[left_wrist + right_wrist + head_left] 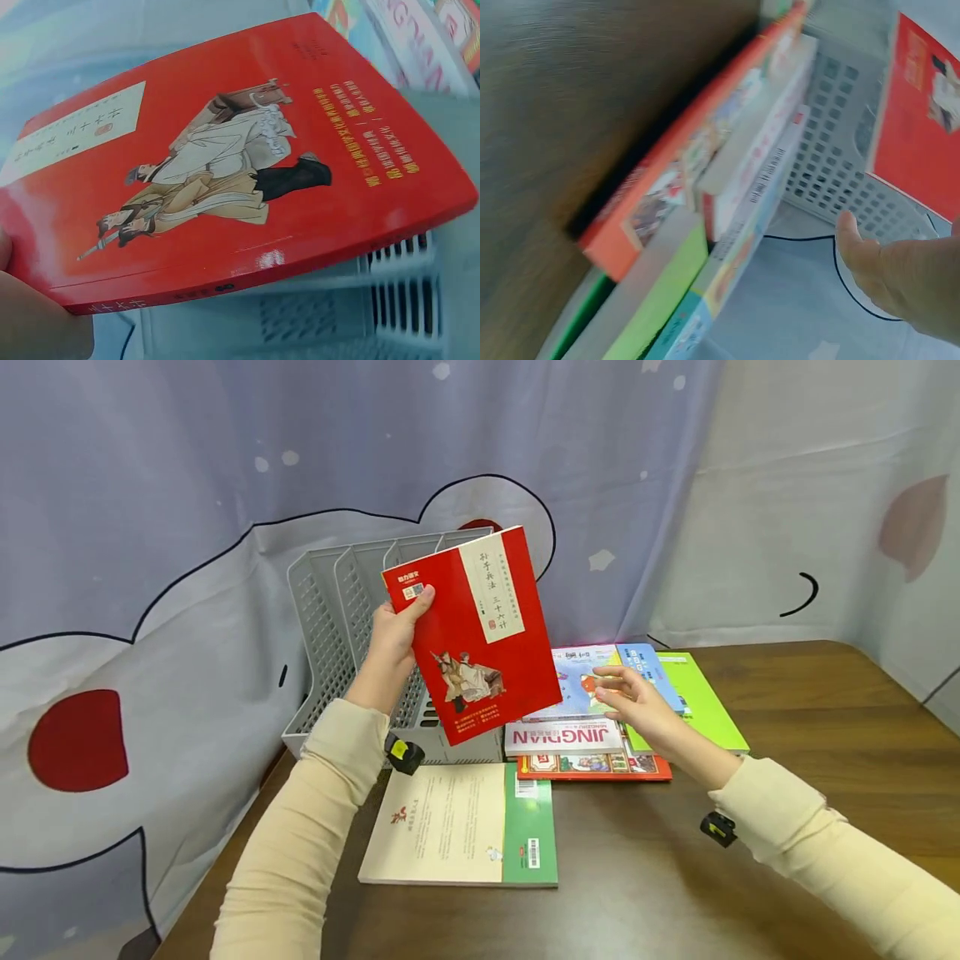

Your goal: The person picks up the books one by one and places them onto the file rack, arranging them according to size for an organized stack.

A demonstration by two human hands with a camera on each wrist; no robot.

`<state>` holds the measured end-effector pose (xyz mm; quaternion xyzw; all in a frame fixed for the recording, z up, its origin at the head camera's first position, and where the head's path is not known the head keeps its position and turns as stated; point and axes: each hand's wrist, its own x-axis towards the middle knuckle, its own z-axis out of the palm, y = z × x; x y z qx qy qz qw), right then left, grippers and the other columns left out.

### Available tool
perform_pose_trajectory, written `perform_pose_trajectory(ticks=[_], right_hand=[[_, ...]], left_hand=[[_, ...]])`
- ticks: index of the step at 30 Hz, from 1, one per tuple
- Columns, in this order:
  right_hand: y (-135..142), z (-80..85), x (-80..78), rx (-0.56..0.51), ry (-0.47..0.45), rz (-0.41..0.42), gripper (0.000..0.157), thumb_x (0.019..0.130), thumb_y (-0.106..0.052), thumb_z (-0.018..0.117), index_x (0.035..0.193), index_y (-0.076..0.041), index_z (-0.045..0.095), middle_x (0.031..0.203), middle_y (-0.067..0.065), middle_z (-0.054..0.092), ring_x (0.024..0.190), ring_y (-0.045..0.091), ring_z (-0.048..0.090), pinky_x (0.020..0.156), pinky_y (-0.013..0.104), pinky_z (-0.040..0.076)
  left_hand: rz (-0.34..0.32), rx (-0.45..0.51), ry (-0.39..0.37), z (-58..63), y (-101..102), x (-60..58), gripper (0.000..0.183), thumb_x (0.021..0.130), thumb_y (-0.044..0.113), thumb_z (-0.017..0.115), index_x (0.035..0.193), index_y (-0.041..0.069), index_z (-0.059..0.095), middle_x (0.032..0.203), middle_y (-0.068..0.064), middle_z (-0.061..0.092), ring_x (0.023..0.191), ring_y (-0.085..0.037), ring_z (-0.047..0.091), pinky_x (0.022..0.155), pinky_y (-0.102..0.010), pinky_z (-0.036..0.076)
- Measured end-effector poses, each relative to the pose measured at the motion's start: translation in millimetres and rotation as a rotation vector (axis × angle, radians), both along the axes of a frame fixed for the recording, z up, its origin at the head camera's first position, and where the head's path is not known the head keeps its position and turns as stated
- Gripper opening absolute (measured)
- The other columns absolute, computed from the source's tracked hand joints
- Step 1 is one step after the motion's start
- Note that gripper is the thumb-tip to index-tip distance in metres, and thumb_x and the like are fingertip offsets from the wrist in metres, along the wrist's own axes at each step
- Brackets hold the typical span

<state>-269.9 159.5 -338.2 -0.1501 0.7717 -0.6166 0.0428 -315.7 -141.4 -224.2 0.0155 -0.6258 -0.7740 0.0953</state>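
Note:
My left hand (399,631) grips a red book (487,652) by its upper left edge, thumb flat on the front cover. The book is tilted in the air, with a cream title strip and painted figures facing me; in the left wrist view its spine faces down. Behind it the grey file rack (322,627) is partly hidden. My right hand (637,706) holds nothing, its fingers spread loosely over a pile of books at the right of the rack. A pale blue picture book (581,664) lies on that pile, beside a white-spined book (564,737).
Under them is a red-edged book (585,767); a lime green book (701,702) sticks out to the right. A cream and green book (450,827) lies back cover up before the rack. All rest on a brown wooden table (660,877). A patterned curtain (562,443) hangs behind.

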Motion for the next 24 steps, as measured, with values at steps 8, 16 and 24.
perform_pose_trajectory(ticks=[8, 16, 24], right_hand=[[9, -10.9, 10.6, 0.047, -0.039, 0.02, 0.049, 0.1, -0.023, 0.045, 0.14, 0.002, 0.028, 0.143, 0.028, 0.037, 0.13, 0.044, 0.037, 0.102, 0.055, 0.039], [11, -14.5, 11.6, 0.058, -0.069, -0.001, 0.051, 0.1, -0.025, 0.046, 0.139, 0.002, 0.029, 0.144, 0.028, 0.038, 0.132, 0.042, 0.037, 0.103, 0.056, 0.039], [12, -14.9, 13.1, 0.069, -0.089, -0.007, 0.052, 0.1, -0.025, 0.046, 0.14, 0.001, 0.028, 0.144, 0.027, 0.038, 0.133, 0.042, 0.037, 0.103, 0.055, 0.039]], left_hand=[[0.163, 0.028, 0.05, 38.3, -49, -3.3, 0.021, 0.084, 0.025, 0.07, 0.095, 0.015, 0.055, 0.075, 0.008, 0.064, 0.07, -0.006, 0.061, 0.072, -0.023, 0.049], [0.268, 0.078, 0.138, 73.3, -107, -8.2, 0.027, 0.077, 0.02, 0.076, 0.095, 0.014, 0.057, 0.072, 0.008, 0.066, 0.069, -0.006, 0.062, 0.066, -0.019, 0.05], [0.362, 0.086, 0.069, 111.2, -152, -4.2, 0.045, 0.071, 0.026, 0.08, 0.104, 0.02, 0.05, 0.095, 0.007, 0.062, 0.087, -0.007, 0.058, 0.069, -0.015, 0.047]])
